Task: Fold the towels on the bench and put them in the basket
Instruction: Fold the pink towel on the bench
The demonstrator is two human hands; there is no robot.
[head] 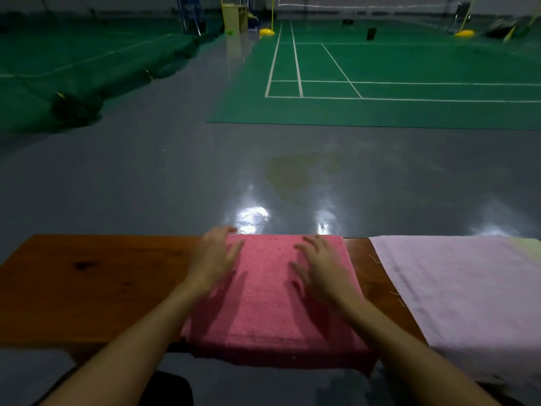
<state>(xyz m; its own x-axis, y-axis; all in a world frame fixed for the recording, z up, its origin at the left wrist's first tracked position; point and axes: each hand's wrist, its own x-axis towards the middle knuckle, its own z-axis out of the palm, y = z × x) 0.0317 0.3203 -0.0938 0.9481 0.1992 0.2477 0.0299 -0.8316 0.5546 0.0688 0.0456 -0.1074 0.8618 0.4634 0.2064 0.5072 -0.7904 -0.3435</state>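
Pink towel (272, 291) lies folded mid-tabletop (87, 282), near edge overhanging. Your left hand (215, 256) and right hand (319, 268) rest flat on it, fingers released. Risk: pushing toward you could drag it off. Basket unseen.

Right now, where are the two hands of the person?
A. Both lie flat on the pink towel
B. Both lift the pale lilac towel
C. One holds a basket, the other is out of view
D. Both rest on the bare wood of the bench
A: the left hand and the right hand lie with spread fingers on the pink towel, away from the pale lilac towel.
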